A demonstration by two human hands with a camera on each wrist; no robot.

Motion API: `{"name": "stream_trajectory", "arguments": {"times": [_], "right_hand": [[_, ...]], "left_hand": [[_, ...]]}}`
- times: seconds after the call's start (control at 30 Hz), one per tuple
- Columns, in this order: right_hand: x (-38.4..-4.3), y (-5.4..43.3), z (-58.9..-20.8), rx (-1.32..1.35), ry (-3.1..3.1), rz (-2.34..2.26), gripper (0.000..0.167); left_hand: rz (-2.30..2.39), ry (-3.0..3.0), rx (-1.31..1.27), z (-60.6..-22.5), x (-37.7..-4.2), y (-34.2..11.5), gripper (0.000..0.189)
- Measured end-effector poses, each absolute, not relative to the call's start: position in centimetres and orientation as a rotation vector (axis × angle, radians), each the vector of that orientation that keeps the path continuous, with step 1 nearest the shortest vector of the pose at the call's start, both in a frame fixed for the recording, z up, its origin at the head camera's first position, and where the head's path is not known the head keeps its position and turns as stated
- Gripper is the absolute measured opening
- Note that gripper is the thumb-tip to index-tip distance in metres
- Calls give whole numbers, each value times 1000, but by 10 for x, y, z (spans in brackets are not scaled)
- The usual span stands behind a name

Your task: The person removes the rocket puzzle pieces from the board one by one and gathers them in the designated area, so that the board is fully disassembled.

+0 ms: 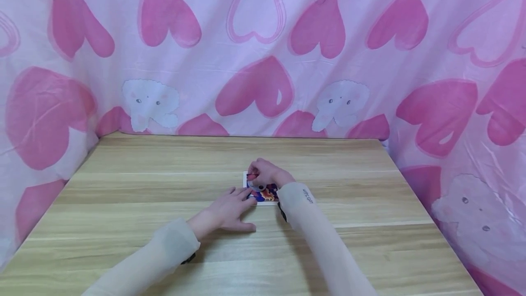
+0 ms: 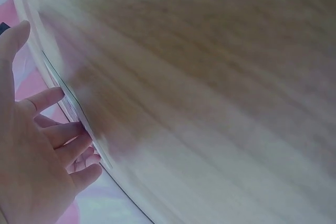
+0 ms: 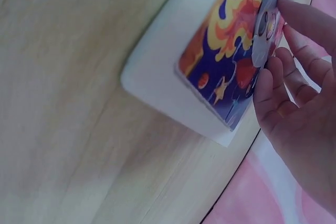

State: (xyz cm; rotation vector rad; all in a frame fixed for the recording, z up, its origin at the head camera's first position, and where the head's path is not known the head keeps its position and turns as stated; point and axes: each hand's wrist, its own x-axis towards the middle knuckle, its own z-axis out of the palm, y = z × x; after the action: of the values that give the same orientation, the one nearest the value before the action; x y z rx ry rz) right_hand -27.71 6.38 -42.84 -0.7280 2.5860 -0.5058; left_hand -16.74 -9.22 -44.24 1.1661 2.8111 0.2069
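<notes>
A white board (image 3: 152,66) with rounded corners lies on the table, carrying a bright picture panel (image 3: 231,30) of flames, stars and planets on dark blue. Over this picture my right hand (image 1: 265,172) is bent down, its thumb and fingers pinching a grey-white puzzle piece (image 3: 261,51) with a dark printed circle. The piece overlaps the picture in the right wrist view. My left hand (image 1: 232,208) lies spread and palm down on the left, its fingertips at the board's near left edge. In the left wrist view its fingers (image 2: 68,129) reach the board's thin edge (image 2: 79,108).
The wood-grained table (image 1: 349,241) extends around both arms. A pink curtain (image 1: 263,22) with hearts and white cartoon animals hangs behind its far edge and along both sides.
</notes>
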Motion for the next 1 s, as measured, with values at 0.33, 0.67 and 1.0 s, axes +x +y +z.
{"name": "stream_trajectory", "arguments": {"times": [0.33,0.67,1.0], "right_hand": [[-278,60,-426,-779,2601,-423,23],[-278,62,-427,-739,2462,-695,28],[-277,78,-432,-736,2429,-1029,17]], "left_hand": [[173,2819,1170,-440,-167,-93,66],[132,2825,1193,-442,-167,-91,68],[132,2826,1179,-442,-165,-90,69]]}}
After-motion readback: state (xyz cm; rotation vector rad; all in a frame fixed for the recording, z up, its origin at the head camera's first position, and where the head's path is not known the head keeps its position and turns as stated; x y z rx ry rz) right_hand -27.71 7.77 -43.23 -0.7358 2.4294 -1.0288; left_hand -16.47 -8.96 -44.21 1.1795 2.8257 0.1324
